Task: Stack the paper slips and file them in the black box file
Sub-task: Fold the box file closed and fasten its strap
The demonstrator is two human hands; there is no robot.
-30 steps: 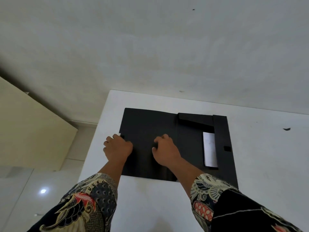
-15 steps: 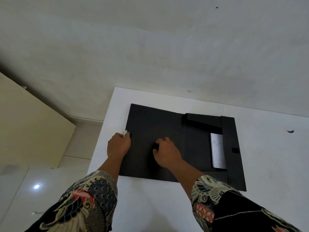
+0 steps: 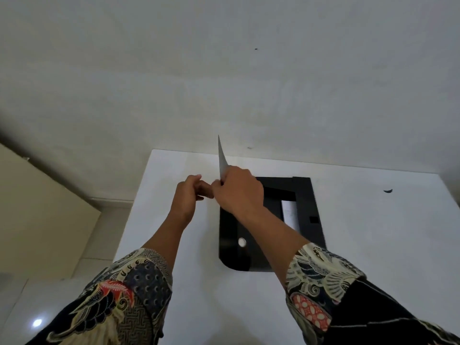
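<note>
The black box file [image 3: 305, 202] lies on a white table [image 3: 373, 245]. White paper slips [image 3: 288, 212] rest inside it, next to its right flap. The file's cover [image 3: 230, 245] stands lifted on edge, its glossy outer face turned towards me and its far corner sticking up as a thin grey blade. My right hand [image 3: 239, 192] is closed on the cover's upper edge. My left hand [image 3: 186, 197] hovers just left of it with fingertips pinched together by the same edge. I cannot tell whether those fingers hold the cover.
A small dark speck [image 3: 387, 191] lies on the table at the far right. The table's left edge drops to a tiled floor [image 3: 25, 307], where a cream panel [image 3: 37, 207] stands. A white wall rises behind the table.
The cover lay flat and open to the left with both hands on it. It has swung up onto its edge, and both hands rose with it and came together.
</note>
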